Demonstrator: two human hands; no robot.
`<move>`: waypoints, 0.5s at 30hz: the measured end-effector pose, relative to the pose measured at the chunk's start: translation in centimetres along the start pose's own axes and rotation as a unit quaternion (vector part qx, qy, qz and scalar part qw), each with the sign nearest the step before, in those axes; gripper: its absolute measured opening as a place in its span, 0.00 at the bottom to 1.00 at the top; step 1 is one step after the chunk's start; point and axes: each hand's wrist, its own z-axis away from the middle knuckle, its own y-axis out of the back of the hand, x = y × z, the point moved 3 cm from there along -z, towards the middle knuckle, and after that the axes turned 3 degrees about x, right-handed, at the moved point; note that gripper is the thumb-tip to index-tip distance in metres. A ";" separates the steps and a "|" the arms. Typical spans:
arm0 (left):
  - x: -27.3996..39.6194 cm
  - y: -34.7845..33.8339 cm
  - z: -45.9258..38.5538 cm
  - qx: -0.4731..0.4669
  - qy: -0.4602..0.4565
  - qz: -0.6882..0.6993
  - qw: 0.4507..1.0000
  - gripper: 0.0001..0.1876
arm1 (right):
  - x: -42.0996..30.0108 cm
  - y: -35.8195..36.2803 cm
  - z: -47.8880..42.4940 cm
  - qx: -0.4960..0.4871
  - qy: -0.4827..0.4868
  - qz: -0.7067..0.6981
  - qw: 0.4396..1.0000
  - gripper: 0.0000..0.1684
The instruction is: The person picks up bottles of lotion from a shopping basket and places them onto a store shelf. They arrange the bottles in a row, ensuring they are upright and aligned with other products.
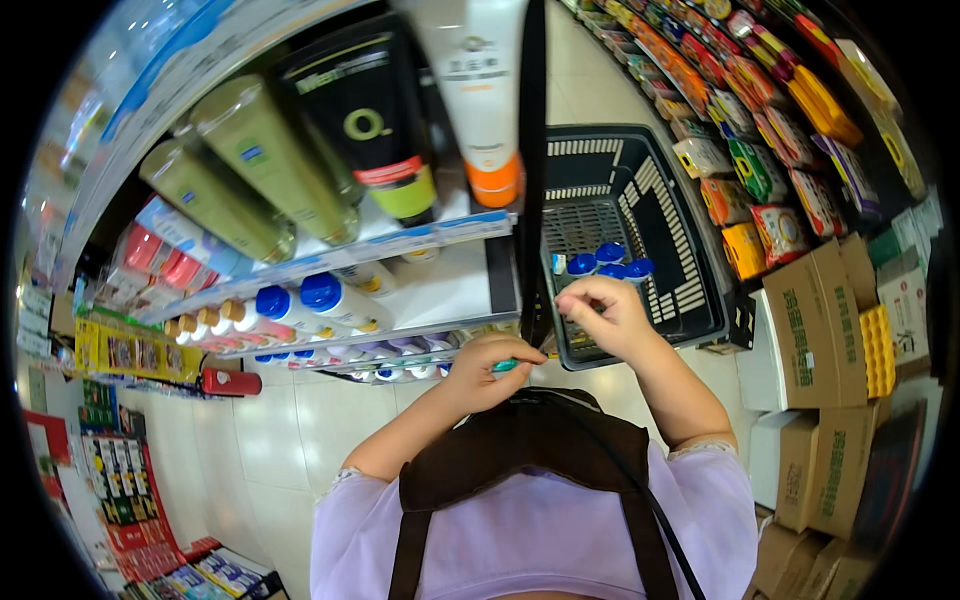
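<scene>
My left hand (487,371) is at the lower corner of the shelf unit, its fingers bent around a small green item (505,366) that is mostly hidden. My right hand (609,311) is over the near edge of a dark plastic shopping basket (705,277), fingers curled; whether it holds anything is not clear. Several blue-capped bottles (582,264) stand in the basket just beyond that hand. To the left, white bottles with blue caps (322,292) stand on a shelf. Green bottles (270,157), a black tube (367,127) and a white tube with an orange cap (491,112) are on the shelf above.
A dark vertical strip (533,165) runs between shelf and basket. Packaged goods (757,165) fill the shelves at upper right. Cardboard boxes (814,322) are stacked at the right. A red cylinder (232,382) and yellow hanging packs (135,352) are at the left above the tiled floor (255,450).
</scene>
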 end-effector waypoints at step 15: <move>-5.3 -13.3 -9.5 -0.185 0.156 -0.087 0.966 0.17 | 14.2 15.5 3.5 0.129 -0.188 0.225 0.947 0.10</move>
